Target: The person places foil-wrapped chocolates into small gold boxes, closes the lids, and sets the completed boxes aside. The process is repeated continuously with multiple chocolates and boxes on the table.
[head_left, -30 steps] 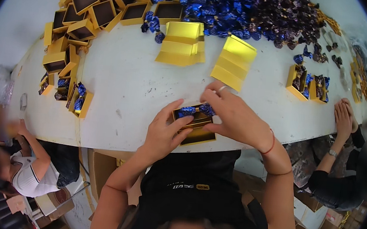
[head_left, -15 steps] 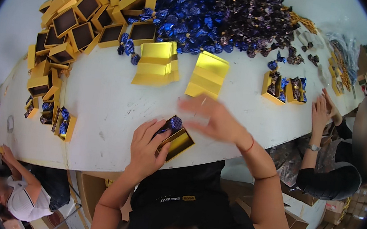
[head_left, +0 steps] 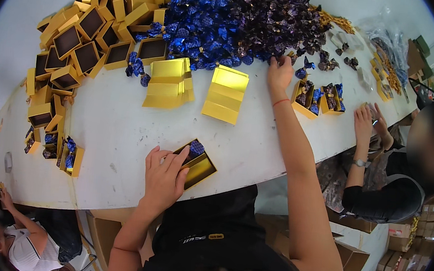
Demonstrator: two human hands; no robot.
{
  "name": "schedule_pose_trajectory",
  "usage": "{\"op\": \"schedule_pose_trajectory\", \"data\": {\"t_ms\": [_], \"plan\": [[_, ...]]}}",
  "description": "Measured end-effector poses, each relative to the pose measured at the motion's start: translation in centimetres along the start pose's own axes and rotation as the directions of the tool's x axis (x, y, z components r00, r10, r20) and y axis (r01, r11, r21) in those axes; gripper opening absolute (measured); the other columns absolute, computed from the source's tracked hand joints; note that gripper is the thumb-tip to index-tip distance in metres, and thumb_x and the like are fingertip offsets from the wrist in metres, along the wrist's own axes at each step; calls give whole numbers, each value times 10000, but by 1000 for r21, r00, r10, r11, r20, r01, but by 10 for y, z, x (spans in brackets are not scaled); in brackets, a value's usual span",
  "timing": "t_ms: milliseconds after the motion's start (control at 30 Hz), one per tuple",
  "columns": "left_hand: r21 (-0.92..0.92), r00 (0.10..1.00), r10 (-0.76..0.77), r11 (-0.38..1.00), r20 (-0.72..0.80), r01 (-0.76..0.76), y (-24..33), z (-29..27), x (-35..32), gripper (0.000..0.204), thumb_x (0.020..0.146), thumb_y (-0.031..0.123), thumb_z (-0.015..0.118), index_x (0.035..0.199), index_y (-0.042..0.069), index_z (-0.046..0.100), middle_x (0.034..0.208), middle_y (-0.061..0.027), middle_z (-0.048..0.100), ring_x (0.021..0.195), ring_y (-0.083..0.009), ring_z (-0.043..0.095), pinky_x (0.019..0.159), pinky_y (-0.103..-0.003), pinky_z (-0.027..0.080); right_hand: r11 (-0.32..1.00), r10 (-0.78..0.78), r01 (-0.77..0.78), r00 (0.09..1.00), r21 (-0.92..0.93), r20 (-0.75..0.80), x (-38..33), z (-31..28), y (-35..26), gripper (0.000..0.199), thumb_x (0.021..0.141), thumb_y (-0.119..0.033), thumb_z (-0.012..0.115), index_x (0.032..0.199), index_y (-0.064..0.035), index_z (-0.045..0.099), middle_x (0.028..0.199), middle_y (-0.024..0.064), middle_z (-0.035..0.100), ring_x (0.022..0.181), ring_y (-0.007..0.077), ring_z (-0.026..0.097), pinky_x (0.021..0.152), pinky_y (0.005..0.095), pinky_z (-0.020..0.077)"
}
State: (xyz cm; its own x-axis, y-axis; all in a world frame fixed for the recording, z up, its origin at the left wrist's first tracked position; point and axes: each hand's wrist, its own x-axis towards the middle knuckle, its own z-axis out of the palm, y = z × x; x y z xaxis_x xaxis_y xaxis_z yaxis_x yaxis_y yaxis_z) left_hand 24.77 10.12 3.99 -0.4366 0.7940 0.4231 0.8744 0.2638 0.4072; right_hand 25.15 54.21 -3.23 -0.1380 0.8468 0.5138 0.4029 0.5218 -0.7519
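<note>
My left hand [head_left: 164, 175] lies flat on a small open gold box [head_left: 199, 166] at the near edge of the white table [head_left: 123, 125], holding it down. One blue-wrapped candy [head_left: 196, 147] sits in the box's far corner. My right hand [head_left: 279, 72] is stretched far across the table, fingers down at the edge of a heap of dark purple-wrapped candies [head_left: 276, 20]. A heap of bright blue-wrapped candies [head_left: 202, 23] lies to the left of the purple ones. Whether the right fingers hold a candy is hidden.
Two stacks of gold lids [head_left: 169, 82] [head_left: 225, 93] stand mid-table. Several empty gold boxes [head_left: 86, 42] are piled at the far left. Filled boxes [head_left: 316, 95] sit right of my right hand. Another person's hands [head_left: 367, 117] work at the right; someone else crouches at lower left [head_left: 15, 241].
My right hand left the gold box and reached forward to the purple candy heap. My left hand stayed on the box, which now shows one blue candy.
</note>
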Motion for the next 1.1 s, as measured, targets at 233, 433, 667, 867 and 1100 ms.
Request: {"op": "schedule_pose_trajectory", "data": {"t_ms": [233,433,667,867,1100], "plan": [[27,1000,6,1000,-28,-5,-12,7,-14,466,804,74,664,1270,65,659,916,-66,576,1024,-277,532,1076,-520,323,700,-639,173,586,693,499,-156,-134,-148,410,826,46,710,1211,-61,620,1050,94,662,934,256,648,818,354,528],[-99,999,-23,995,23,25,-18,-2,-19,471,805,62,574,1268,63,660,1039,-87,626,1130,-318,534,1117,-526,284,572,-807,480,185,665,561,-197,-152,-136,362,796,-148,764,1139,-69,680,1360,95,560,1284,328,496,1057,486,419],[-300,997,-63,951,47,75,-19,1,-34,498,878,378,695,1194,0,628,1195,-157,620,1217,-383,526,1080,-498,393,523,-715,577,-103,627,692,-200,-153,-144,813,867,-428,714,1549,-168,355,1601,74,334,1499,365,238,1217,568,163],[-346,991,115,934,66,-86,-38,0,-14,314,859,232,716,1115,61,654,1166,-122,654,1196,-336,567,1108,-506,377,532,-669,606,-127,591,732,-198,-157,-146,868,804,-484,754,1520,-147,399,1590,94,352,1450,369,314,1187,562,215],[207,798,-119,934,-591,292,-214,-88,81,489,834,135,737,1288,78,564,1305,-154,589,1201,-348,545,1038,-427,419,710,-427,702,366,55,827,-155,-215,-85,868,808,-265,737,1538,-24,333,1576,174,360,1435,409,315,1183,535,211]]}}
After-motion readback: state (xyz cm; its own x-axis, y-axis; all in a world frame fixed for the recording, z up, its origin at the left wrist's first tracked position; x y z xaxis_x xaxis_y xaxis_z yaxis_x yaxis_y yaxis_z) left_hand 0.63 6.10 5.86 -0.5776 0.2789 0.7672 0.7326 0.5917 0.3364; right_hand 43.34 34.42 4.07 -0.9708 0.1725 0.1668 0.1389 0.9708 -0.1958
